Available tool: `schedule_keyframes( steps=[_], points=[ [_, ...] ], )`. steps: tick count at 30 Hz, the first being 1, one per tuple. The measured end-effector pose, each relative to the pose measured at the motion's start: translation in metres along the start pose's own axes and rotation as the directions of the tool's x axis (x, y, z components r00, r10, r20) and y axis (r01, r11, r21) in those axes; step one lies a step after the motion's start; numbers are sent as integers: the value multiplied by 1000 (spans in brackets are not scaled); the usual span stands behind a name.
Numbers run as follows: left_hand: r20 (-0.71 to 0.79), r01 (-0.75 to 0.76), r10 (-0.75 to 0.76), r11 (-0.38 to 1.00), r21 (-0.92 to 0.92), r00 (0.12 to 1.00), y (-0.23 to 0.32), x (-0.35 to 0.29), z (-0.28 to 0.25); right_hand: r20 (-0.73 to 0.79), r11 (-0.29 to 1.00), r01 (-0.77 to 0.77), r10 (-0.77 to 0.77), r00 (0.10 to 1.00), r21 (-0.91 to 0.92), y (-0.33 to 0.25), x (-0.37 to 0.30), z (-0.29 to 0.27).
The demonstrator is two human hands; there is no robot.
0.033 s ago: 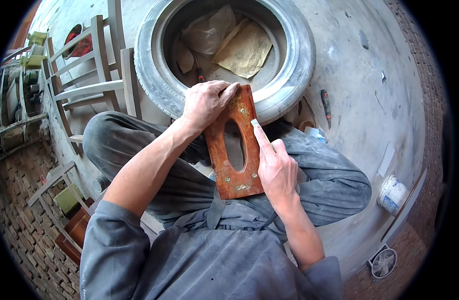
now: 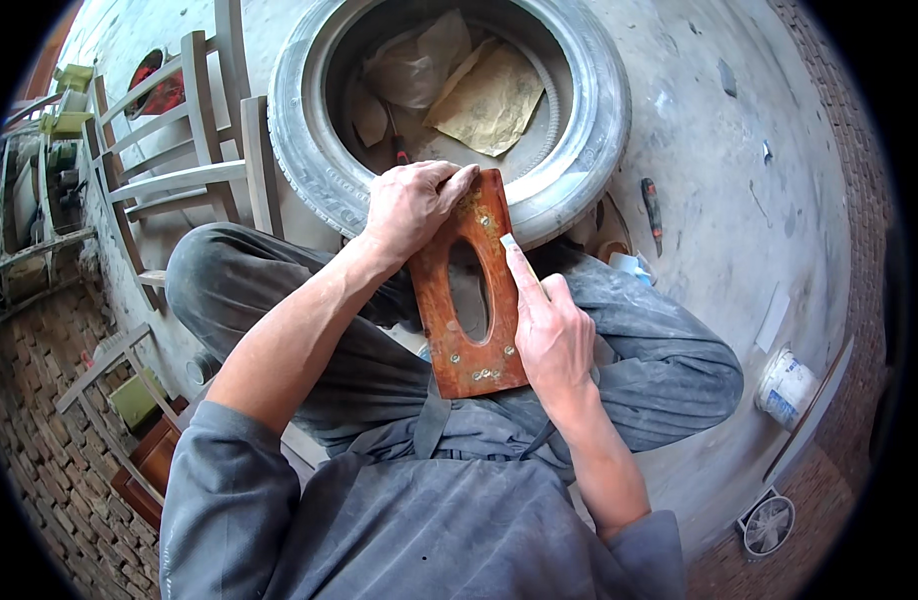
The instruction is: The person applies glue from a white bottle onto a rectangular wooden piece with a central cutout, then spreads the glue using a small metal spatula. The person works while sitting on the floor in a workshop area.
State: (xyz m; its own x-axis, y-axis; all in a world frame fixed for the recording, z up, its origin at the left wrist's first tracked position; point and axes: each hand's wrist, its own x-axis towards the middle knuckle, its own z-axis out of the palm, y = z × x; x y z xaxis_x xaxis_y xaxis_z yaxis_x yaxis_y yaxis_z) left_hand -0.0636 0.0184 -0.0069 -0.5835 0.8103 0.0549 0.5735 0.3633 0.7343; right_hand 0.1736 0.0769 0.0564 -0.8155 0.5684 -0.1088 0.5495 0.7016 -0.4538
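A reddish-brown wooden board [image 2: 441, 330] with a long oval cut-out and several screw heads slants over my lap, its far end by the tyre. My left hand [image 2: 412, 208] is closed over the board's far left end, thumb on its top corner. Along the right edge, my right hand [image 2: 556, 335] grips a thin flat strip [image 2: 509, 241] with a pale tip, index finger stretched along it. The strip's tip touches or lies very near the board's edge; most of it is hidden by my fingers, so its kind is unclear.
A dusty tyre [image 2: 601, 110] lies ahead, with yellowish sandpaper [image 2: 494, 100] and a plastic bag [image 2: 419, 65] inside. A screwdriver [image 2: 652, 215] lies to its right. Wooden chair frames [image 2: 194, 110] stand at left. A white bucket [image 2: 787, 388] and a small fan [image 2: 768, 525] are at right.
My right hand and the strip have shifted very slightly toward the far end along the board's edge. My left hand and the board look unmoved.
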Motion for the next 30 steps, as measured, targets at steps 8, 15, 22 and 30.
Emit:
schedule_keyframes(
  steps=[8, 15, 22, 30],
  points=[
    [4, 19, -19, 1000, -15, 1000, 1, 1, 0, -3, 1000, -5, 5, 1000, 10, 1, -1, 1],
    [8, 3, -3, 1000, 1, 1000, 1, 1, 0, -37, 998, -16, 18, 999, 52, 0, -17, 5],
    [16, 10, -10, 1000, -6, 1000, 0, 1, 0, -38, 997, -28, 31, 999, 77, -1, -8, 5],
    [21, 9, -9, 1000, -4, 1000, 1, 1, -1, -46, 995, -43, 47, 998, 93, 3, -7, 6]
  ],
)
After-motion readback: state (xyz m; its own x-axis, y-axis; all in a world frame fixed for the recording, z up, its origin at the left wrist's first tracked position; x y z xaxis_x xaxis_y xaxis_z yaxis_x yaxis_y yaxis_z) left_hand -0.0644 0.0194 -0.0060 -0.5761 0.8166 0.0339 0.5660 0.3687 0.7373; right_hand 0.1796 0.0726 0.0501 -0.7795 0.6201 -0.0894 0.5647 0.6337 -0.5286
